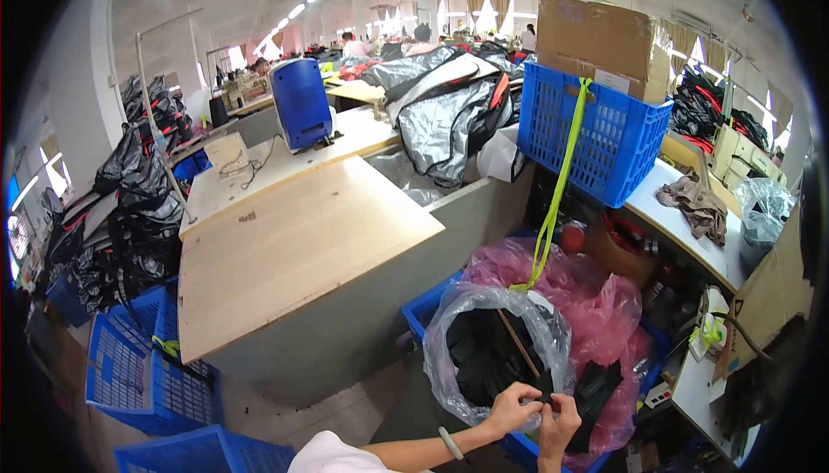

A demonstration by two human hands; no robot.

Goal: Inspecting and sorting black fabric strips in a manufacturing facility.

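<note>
My left hand (511, 409), with a pale bangle (450, 444) on its wrist, is closed with thumb and fingers pinched on a small black fabric piece (545, 383). Right beside it, my right hand (560, 424) pinches the same piece from the other side. Both hands hover over the near rim of a clear plastic bag (440, 389) with its mouth spread wide. Dark fabric pieces (471, 343) fill the bag, and a thin brown strip (518, 342) lies across them. Another black piece (598, 395) rests on the pink plastic bag (617, 322) to the right.
A blue crate (416, 311) holds the bags, with a yellow-green strap (561, 184) hanging down from a higher blue crate (596, 140). A wooden tabletop (311, 244) stands at left. More blue crates (155, 369) sit on the floor. Silver-black bags (449, 119) are heaped behind.
</note>
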